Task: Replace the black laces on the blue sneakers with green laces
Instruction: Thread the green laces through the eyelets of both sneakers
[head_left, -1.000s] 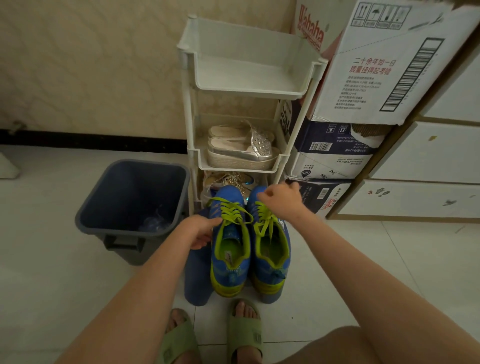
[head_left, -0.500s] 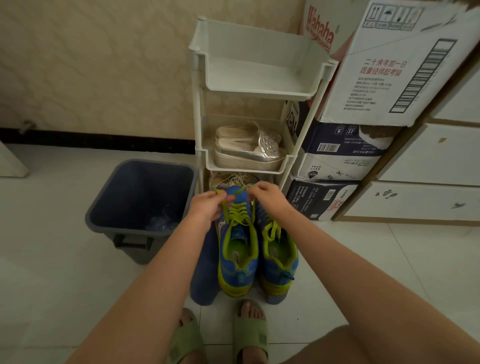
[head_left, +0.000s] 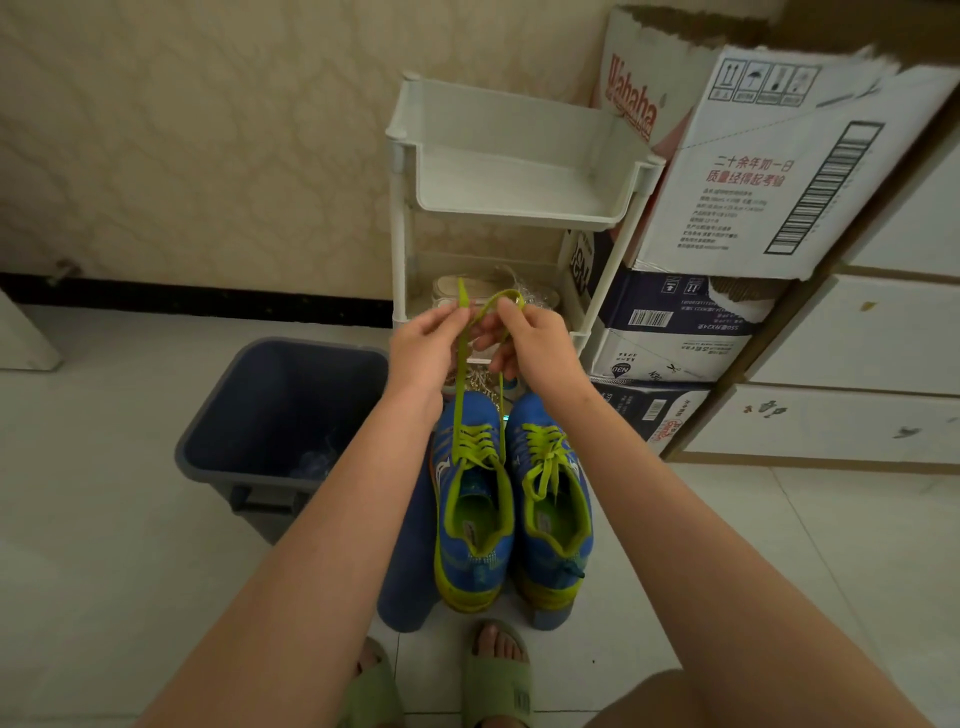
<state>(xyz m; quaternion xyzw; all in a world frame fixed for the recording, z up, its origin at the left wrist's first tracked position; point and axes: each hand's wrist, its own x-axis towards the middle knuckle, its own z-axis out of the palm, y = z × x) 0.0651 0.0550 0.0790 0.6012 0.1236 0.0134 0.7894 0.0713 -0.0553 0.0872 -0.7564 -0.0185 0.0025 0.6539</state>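
L hand (head_left: 426, 343) & R hand (head_left: 540, 338) are now higher above the blue sneaker (head_left: 472, 525), each pinching its green lace (head_left: 459, 384), prob. starting the bow.

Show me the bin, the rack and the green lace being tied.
bin (head_left: 291, 400): head view, inner wall.
rack (head_left: 514, 182): head view, top shelf floor.
lace (head_left: 459, 395): head view, taut left strand.

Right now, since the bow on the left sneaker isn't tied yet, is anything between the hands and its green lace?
Nothing visible does. The left hand and the right hand each pinch a strand of the green lace, raised above the left sneaker, and both strands run down to it unobstructed.
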